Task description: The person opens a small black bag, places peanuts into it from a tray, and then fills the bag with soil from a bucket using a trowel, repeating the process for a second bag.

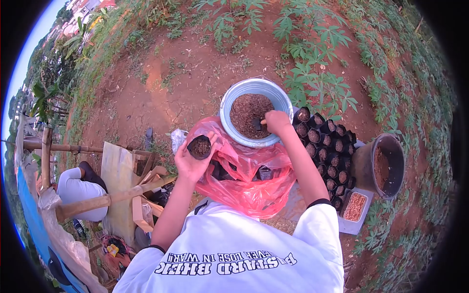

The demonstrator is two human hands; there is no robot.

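Observation:
My left hand [191,167] is wrapped round a small black polybag [199,147], its open mouth up and dark soil showing inside. Closed on the short wooden handle of a small trowel [257,123], my right hand [277,122] is over the right rim of a light-blue bucket [228,123]. The trowel's dark blade rests in the brown soil mix [249,108] filling much of the bucket. Between my arms, a red plastic bag [244,183] lies crumpled, with black plastic showing in it.
Several filled black polybags [323,154] stand packed together to the right. Beyond them are a dark bucket [364,163] of soil and a small tray [355,206] of brown pellets or seeds. Leafy plants [317,63] grow ahead. Another person [80,193] is by bamboo poles [112,198] at left.

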